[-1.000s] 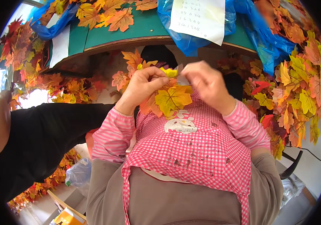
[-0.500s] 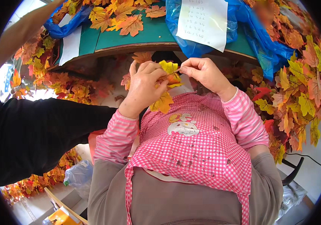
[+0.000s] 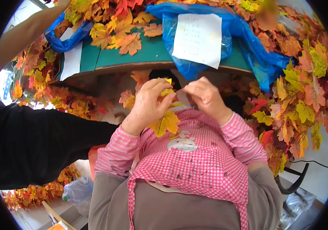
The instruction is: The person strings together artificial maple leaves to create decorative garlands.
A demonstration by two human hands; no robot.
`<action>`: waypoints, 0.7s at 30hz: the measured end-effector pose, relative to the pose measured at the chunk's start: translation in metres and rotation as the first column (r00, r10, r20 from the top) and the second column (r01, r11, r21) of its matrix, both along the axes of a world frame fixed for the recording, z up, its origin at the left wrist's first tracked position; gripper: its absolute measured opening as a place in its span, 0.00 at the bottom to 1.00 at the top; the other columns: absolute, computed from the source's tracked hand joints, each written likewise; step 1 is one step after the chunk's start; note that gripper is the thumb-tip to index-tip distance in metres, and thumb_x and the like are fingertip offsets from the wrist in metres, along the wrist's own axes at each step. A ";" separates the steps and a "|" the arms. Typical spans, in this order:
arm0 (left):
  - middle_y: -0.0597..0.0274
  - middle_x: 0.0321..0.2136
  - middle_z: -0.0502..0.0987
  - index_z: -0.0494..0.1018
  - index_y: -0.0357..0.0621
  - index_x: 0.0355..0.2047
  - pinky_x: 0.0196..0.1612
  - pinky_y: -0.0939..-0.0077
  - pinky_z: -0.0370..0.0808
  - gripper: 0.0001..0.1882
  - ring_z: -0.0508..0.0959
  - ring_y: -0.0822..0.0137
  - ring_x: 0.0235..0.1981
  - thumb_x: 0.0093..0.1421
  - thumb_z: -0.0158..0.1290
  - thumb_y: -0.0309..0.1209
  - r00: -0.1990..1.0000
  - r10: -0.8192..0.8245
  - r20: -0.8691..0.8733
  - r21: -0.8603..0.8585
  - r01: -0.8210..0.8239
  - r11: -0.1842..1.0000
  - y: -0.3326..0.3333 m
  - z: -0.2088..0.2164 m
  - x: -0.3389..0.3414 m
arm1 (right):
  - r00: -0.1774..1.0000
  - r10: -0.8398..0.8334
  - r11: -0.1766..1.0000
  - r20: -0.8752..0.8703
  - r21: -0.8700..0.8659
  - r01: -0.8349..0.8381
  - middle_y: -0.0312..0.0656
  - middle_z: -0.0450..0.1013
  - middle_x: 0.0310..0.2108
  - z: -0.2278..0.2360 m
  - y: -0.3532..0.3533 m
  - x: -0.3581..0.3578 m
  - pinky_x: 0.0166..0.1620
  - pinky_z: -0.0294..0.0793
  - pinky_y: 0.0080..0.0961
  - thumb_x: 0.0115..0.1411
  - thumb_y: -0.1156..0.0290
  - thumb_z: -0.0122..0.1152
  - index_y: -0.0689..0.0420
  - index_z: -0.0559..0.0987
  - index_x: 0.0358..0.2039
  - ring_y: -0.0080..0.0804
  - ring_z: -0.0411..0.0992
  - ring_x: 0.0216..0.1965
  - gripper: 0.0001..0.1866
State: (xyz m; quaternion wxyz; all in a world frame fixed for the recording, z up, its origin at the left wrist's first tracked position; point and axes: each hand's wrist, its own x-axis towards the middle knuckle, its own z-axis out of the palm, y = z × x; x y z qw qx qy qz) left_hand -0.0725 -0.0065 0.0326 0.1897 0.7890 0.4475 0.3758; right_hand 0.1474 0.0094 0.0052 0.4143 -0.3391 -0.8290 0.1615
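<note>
My left hand (image 3: 148,103) is closed around a bunch of artificial maple leaves above my lap, just below the table edge. From under its fingers hangs a yellow leaf (image 3: 164,123), and pinkish-orange leaves (image 3: 139,78) stick out behind the hand. My right hand (image 3: 206,97) faces it from the right, thumb and forefinger pinched together at the thin end of a leaf stem, which is small and partly hidden. Both hands are raised in front of a pink checked apron (image 3: 194,168).
A green-topped table (image 3: 133,57) stands ahead with loose leaves, blue plastic bags (image 3: 265,63) and a paper sheet (image 3: 197,40). Leaf garlands (image 3: 302,96) hang at the right. Another person's bare arm (image 3: 26,42) and dark-clothed leg (image 3: 52,142) are close on the left.
My right hand has turned, its back now more toward view, and stays pinched close to the leaves. My left hand has tilted over the bunch; the view has shifted slightly.
</note>
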 end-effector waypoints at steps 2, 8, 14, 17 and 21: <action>0.47 0.40 0.77 0.76 0.35 0.39 0.39 0.60 0.76 0.15 0.78 0.48 0.41 0.56 0.59 0.33 1.000 -0.018 -0.003 -0.004 0.018 1.000 -0.004 0.010 0.005 | 0.998 -0.023 1.000 0.051 0.016 0.022 0.38 0.77 0.34 -0.002 -0.008 -0.003 0.38 0.76 0.31 0.50 0.81 0.63 0.56 0.82 0.37 0.36 0.73 0.34 0.12; 0.48 0.32 0.80 0.77 0.35 0.40 0.37 0.66 0.77 0.13 0.82 0.54 0.32 0.59 0.57 0.31 0.998 0.016 -0.055 -0.304 -0.032 0.952 -0.007 0.006 0.024 | 0.997 -0.071 0.995 0.028 0.067 0.069 0.37 0.77 0.35 -0.006 -0.014 -0.001 0.39 0.76 0.29 0.50 0.79 0.65 0.56 0.82 0.38 0.35 0.73 0.35 0.12; 0.49 0.28 0.80 0.78 0.36 0.34 0.31 0.63 0.75 0.10 0.81 0.53 0.28 0.61 0.53 0.31 0.985 0.140 -0.098 -0.166 -0.155 0.974 -0.002 -0.009 0.025 | 0.992 -0.124 0.986 0.035 0.113 0.119 0.37 0.77 0.35 -0.008 -0.015 -0.003 0.39 0.76 0.29 0.49 0.80 0.65 0.56 0.82 0.38 0.35 0.73 0.36 0.14; 0.48 0.26 0.79 0.79 0.40 0.31 0.32 0.55 0.75 0.10 0.79 0.47 0.28 0.60 0.53 0.33 0.975 0.116 -0.188 -0.378 -0.181 0.908 -0.002 0.007 0.016 | 0.992 -0.118 0.984 0.047 0.142 0.110 0.36 0.76 0.35 -0.008 -0.008 -0.012 0.39 0.75 0.29 0.51 0.76 0.65 0.55 0.82 0.39 0.34 0.73 0.35 0.13; 0.47 0.26 0.79 0.79 0.38 0.33 0.31 0.61 0.75 0.09 0.80 0.49 0.27 0.60 0.54 0.32 0.993 0.058 -0.100 -0.334 -0.088 0.938 -0.004 0.025 -0.035 | 0.991 0.116 0.993 -0.060 0.018 -0.115 0.36 0.75 0.34 -0.009 0.003 -0.047 0.38 0.76 0.30 0.51 0.75 0.64 0.52 0.81 0.39 0.35 0.73 0.35 0.12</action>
